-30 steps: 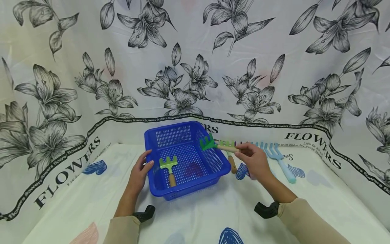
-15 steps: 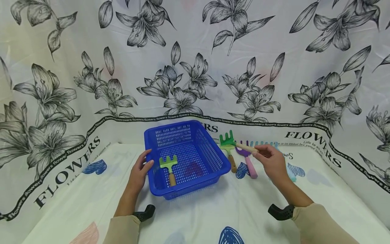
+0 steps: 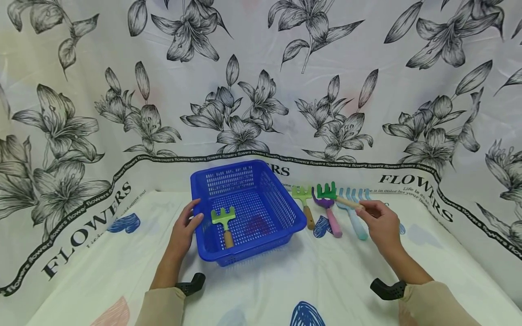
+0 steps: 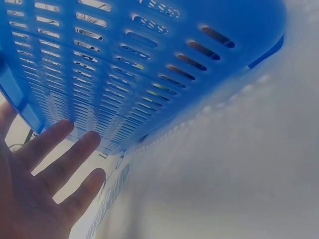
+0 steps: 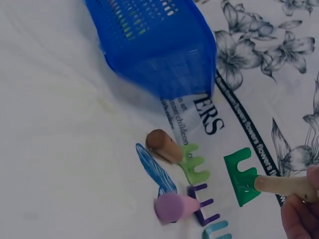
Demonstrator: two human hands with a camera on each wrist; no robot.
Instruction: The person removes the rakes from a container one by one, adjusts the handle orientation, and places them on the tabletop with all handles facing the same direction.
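Observation:
My left hand (image 3: 182,229) rests at the left rim of a blue perforated plastic basket (image 3: 261,248); in the left wrist view its fingers (image 4: 75,162) extend straight alongside the basket's outer wall. Inside the basket lies a light-green hand rake (image 3: 223,218) with a wooden handle. To the right, my right hand (image 3: 382,224) pinches the pale wooden handle end of a dark-green hand rake (image 5: 242,180), raised with its tines pointing left. That rake's head overlaps a purple rake with a pink handle (image 3: 333,222) on the cloth in the head view.
Right of the basket, a second light-green rake (image 3: 308,218) lies beside the purple one. A light-blue rake (image 3: 357,222) follows, with more light-blue tines behind it. White patterned cloth (image 3: 253,294) covers the table, and a floral curtain (image 3: 261,68) stands behind.
My right hand has carried the dark-green rake rightward, from over the basket's right side to over the purple rake. My left hand has stayed at the basket's rim.

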